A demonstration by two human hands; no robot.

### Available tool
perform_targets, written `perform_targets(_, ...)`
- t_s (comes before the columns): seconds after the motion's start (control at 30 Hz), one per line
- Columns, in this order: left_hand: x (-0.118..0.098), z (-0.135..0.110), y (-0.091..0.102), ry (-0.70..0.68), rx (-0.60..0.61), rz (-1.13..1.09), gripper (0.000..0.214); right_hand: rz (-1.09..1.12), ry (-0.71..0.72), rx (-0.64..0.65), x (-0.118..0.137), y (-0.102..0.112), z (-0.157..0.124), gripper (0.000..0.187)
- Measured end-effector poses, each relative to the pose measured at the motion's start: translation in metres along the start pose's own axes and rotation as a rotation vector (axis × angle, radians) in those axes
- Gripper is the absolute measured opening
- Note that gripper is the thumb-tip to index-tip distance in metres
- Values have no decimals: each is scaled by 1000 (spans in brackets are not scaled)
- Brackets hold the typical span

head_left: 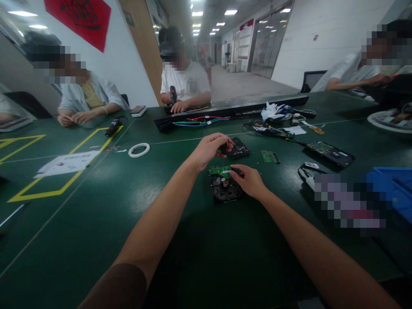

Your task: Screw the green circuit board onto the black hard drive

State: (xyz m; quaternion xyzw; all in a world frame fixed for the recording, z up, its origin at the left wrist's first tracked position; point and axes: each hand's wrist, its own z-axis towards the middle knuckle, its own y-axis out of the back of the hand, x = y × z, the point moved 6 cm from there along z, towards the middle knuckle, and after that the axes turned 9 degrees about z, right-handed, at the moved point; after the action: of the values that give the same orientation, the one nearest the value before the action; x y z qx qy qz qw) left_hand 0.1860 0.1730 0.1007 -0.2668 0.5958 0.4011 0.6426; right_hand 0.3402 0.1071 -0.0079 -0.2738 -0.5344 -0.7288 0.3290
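A hard drive (224, 190) lies flat on the green table (96, 223) in front of me, with a green circuit board (219, 170) along its far edge. My right hand (249, 180) rests on the drive's right side, fingers curled and pinching at the board's edge. My left hand (210, 148) hovers just above and behind the drive, fingers closed round a small dark tool (224, 148). A second dark drive (239, 148) sits right behind that hand.
A loose green board (270, 156) and another drive (330, 153) lie to the right, with cables (273, 128) behind. A tape roll (139, 149), papers (66, 163) and yellow floor-tape lines are left. Blue bin (394, 189) at right. Three people sit around the table.
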Motion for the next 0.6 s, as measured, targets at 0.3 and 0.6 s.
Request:
perform_targets(0.3,4,2,2,21,-15,-18,20,-2,5,-5,3,1,-1,35)
perform_targets(0.6,0,1,2,2,-38,21,20,2,-11,-7,0,0,-1,37)
